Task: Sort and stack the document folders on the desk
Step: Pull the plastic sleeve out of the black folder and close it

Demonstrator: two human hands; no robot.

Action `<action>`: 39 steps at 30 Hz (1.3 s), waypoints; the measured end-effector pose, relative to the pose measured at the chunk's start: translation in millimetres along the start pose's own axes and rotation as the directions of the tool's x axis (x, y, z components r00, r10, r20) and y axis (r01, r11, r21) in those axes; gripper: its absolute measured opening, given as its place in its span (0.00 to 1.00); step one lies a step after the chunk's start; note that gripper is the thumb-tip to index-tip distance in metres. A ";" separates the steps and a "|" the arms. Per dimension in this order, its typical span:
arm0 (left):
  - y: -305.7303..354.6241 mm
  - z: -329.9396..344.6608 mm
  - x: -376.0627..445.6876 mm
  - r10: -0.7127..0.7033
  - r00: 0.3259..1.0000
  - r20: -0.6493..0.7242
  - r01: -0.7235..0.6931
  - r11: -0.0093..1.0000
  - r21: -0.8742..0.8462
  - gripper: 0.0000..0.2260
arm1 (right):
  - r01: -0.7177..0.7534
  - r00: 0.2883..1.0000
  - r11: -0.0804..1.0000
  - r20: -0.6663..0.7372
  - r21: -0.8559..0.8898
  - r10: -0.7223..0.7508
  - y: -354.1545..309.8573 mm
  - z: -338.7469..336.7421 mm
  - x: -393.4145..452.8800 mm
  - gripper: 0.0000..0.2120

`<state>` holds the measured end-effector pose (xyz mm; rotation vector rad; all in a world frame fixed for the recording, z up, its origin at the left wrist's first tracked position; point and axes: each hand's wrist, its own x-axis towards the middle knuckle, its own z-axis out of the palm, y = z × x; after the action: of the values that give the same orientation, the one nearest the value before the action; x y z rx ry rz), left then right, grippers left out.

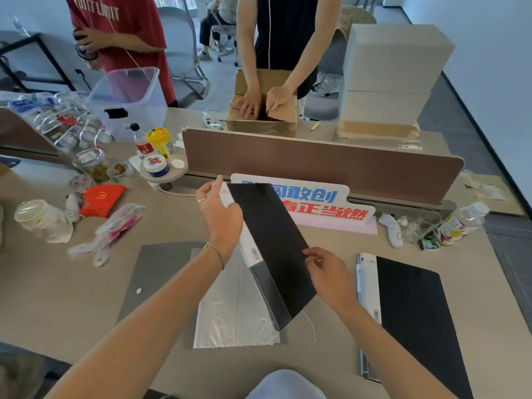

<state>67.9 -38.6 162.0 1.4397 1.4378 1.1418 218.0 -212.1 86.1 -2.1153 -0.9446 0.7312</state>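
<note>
I hold a black document folder [273,243] tilted above the middle of the desk, its spine low and its white label strip along the left side. My left hand [220,216] grips its upper left edge. My right hand [328,272] pinches its right edge. Under it lies a clear plastic sleeve [233,315] on a grey folder [157,272] that is flat on the desk. A second black folder [417,321] with a white spine label lies flat at the right, beside my right forearm.
A brown divider panel [322,165] and a blue-and-red sign [316,205] stand behind the folders. Jars, bottles and bags [109,231] crowd the left side. A thermometer and bottles [460,223] sit at the right. Two people stand across the desk, one with hands in a cardboard box [263,110].
</note>
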 end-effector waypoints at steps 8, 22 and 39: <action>18.4 -9.8 -10.0 0.088 0.996 0.007 -0.088 0.994 -0.069 0.26 | -0.200 0.978 0.953 0.106 0.226 0.180 -1.8 -1.2 39.0 0.20; -5.9 -10.4 -18.3 0.009 0.998 0.063 -0.003 0.994 -0.105 0.30 | -0.416 0.908 0.688 0.234 0.594 0.347 34.1 -4.6 42.8 0.11; -57.7 77.4 -107.5 -0.091 0.862 0.499 0.048 0.994 0.099 0.27 | -0.270 0.838 0.677 -0.180 0.685 0.516 110.1 -65.0 11.8 0.08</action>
<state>130.3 -138.1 77.8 1.5830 1.1586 0.5956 315.1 -280.5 37.2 -1.7346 0.0239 0.7051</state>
